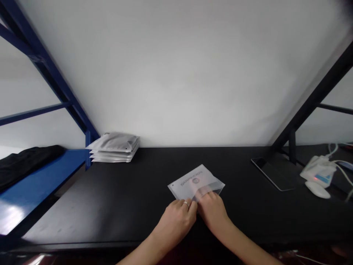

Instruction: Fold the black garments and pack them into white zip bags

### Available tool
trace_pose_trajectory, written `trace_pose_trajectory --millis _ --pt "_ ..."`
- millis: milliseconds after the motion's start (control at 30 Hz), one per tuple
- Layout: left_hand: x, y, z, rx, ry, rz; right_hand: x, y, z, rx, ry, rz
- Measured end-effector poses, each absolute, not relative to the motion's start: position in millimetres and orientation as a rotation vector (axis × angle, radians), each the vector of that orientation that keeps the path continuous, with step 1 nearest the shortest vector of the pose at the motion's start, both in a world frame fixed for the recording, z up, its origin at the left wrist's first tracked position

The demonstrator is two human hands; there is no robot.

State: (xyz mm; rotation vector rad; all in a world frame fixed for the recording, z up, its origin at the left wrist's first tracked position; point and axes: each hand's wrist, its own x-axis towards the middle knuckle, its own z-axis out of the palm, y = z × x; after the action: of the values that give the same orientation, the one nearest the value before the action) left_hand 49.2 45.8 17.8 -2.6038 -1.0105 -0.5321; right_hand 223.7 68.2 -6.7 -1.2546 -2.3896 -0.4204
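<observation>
A translucent white plastic zip bag (199, 176) with dark printed lettering and a round logo lies tilted above the table, near its front edge. My left hand (178, 218), with a ring on one finger, is closed on the bag's near edge. Beside it, my right hand (213, 211) reaches into the bag's near side. Its fingers show only as a faint pinkish shape through the plastic, so their grip is hidden. Whether anything lies inside the bag under the fingers cannot be made out.
A stack of similar bags (114, 147) sits at the back left of the black table (124, 198). To the right lie a tablet (271, 173), a white device with cables (318, 169) and a white mouse (317, 189). Dark cloth (30, 160) rests on a blue surface at left.
</observation>
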Motion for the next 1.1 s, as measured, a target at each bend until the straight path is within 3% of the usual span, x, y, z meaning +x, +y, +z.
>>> trace_pose_trajectory --millis 167,400,700,933,1100 --pt "38.6 48.2 19.7 -2.581 -1.099 -0.483 240.7 42.5 7.0 -1.141 -2.361 -0.296" --pt "39.2 51.3 20.7 -2.652 -1.074 -0.413 253.2 12.9 -4.8 -1.127 -2.453 -0.387" --pt "27.8 48.6 20.7 -2.783 -0.984 -0.358 233.5 35.6 20.8 -1.085 -2.685 0.142" --pt "16.8 74.3 52.7 -2.792 -1.177 -0.669 248.8 21.7 19.8 -1.047 -2.605 -0.035" --pt "30.2 113.1 54.8 -2.928 -1.303 -0.461 247.4 25.9 6.5 -1.246 -2.405 -0.161"
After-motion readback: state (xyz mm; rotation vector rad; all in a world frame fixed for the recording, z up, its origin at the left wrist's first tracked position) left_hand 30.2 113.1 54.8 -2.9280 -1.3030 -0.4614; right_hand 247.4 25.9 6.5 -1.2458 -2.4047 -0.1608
